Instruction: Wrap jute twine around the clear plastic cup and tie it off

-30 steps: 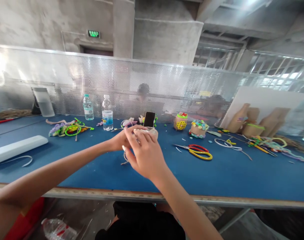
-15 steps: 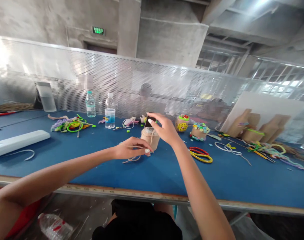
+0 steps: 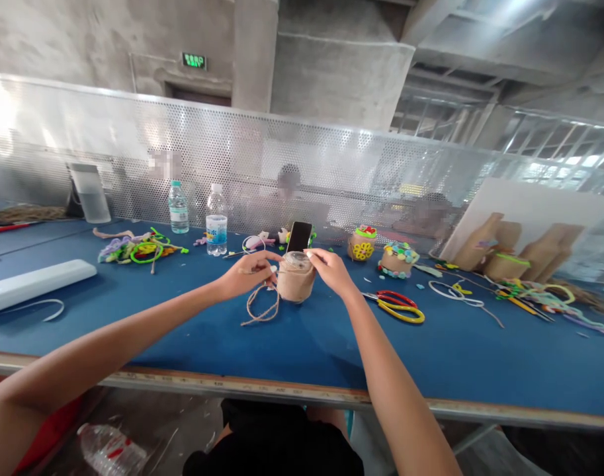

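A small jar [image 3: 296,281] wrapped in brown material stands on the blue table, its clear top showing. My left hand [image 3: 247,274] is at the jar's left side, its fingers closed on twine [image 3: 260,320] that hangs in a loop onto the table. At the right of the jar's rim, my right hand [image 3: 329,270] pinches at the twine around the jar's neck. A black-screened phone [image 3: 300,237] leans upright just behind the jar. Scissors [image 3: 399,307] with red and yellow handles lie to the right.
Two water bottles [image 3: 216,221] stand at the back left, near a pile of coloured pipe cleaners [image 3: 147,248]. Decorated jars [image 3: 398,260], cardboard bottle shapes [image 3: 480,244] and tangled cords are at the right. A white bar-shaped device [image 3: 38,284] lies far left.
My left hand has moved left and up, off the jar's front. My right hand has come down from above the jar to its right rim, uncovering the phone.
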Tool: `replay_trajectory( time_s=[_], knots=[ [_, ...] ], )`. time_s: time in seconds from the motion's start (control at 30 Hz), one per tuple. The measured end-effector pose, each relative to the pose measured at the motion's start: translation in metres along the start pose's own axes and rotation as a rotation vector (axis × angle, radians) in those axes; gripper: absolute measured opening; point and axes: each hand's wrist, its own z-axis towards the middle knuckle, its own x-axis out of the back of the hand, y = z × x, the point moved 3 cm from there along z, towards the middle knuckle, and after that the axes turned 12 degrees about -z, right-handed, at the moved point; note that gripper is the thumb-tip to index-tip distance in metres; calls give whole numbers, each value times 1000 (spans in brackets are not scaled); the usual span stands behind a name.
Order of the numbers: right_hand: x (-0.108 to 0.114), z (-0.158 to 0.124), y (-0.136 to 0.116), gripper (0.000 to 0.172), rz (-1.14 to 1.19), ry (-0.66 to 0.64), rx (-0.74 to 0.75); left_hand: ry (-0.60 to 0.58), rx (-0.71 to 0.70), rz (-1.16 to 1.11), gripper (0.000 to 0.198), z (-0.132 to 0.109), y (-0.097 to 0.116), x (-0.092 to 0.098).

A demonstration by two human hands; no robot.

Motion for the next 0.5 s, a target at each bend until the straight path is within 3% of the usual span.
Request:
replay_trajectory(
  time_s=[0.1, 0.23, 0.33, 0.4, 0.5],
  knots=[
    [2, -2, 6, 32, 120, -35, -38, 104, 38, 81, 26, 3, -19, 18],
    [5, -8, 7, 40, 350, -226, -28, 212, 76, 293, 25, 1, -36, 27],
    [6, -9, 9, 42, 389, -236, 5, 259, -118, 548, 32, -1, -27, 15],
    [5, -8, 11, 41, 387, -203, 0, 215, -259, 702, 32, -1, -18, 1],
    [1, -9, 14, 44, 414, -168, -37, 131, -319, 876, 19, 5, -15, -13]
  ],
)
